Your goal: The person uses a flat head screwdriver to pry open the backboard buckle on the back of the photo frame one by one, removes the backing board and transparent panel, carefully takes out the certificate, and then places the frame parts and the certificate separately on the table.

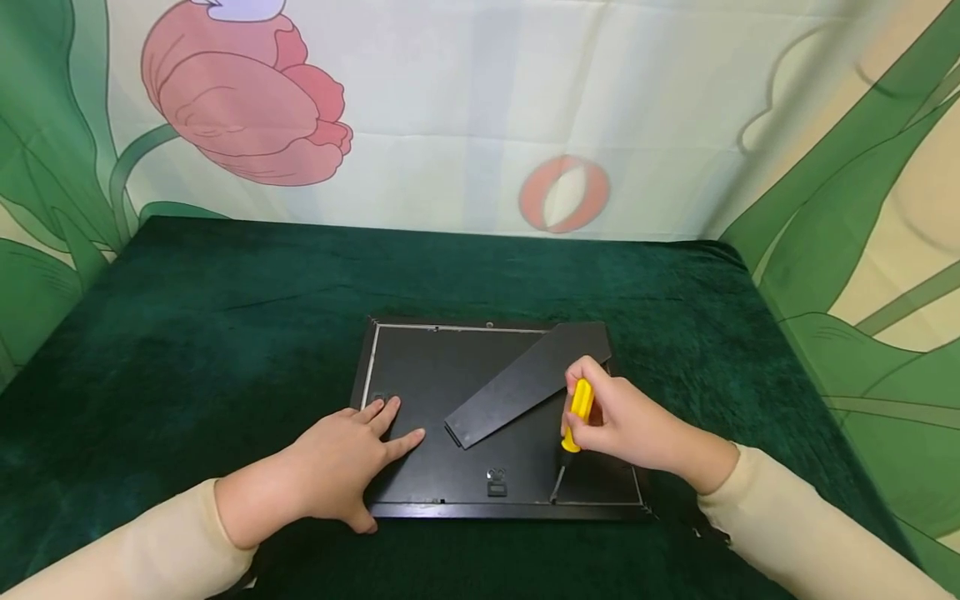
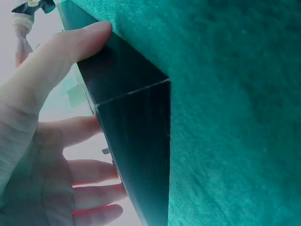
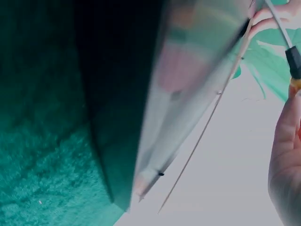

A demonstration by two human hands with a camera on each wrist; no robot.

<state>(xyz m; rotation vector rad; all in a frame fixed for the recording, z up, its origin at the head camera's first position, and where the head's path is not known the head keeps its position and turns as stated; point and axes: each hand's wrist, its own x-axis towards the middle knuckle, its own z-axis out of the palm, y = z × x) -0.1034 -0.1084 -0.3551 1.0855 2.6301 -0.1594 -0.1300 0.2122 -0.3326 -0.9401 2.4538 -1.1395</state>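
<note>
Left hand [image 1: 348, 467] spread flat on the back of a black picture frame [image 1: 450, 392] lying face down mid-bench [image 1: 187, 333] on green cloth, right hand [image 1: 626, 425] curled round a yellow-handled screwdriver [image 1: 579, 412], tip down near the frame's lower edge, beside the folded-out stand [image 1: 528, 383].

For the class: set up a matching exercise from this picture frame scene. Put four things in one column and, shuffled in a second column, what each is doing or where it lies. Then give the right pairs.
Things:
1. left hand
2. right hand
3. stand flap
4. green cloth

States:
A. covers the whole table under the frame
B. lies slanted across the back of the picture frame
C. grips the yellow screwdriver, tip down near the frame's lower edge
D. rests flat, fingers spread, on the frame's lower left corner

Pairs: 1-D, 2-C, 3-B, 4-A
</note>
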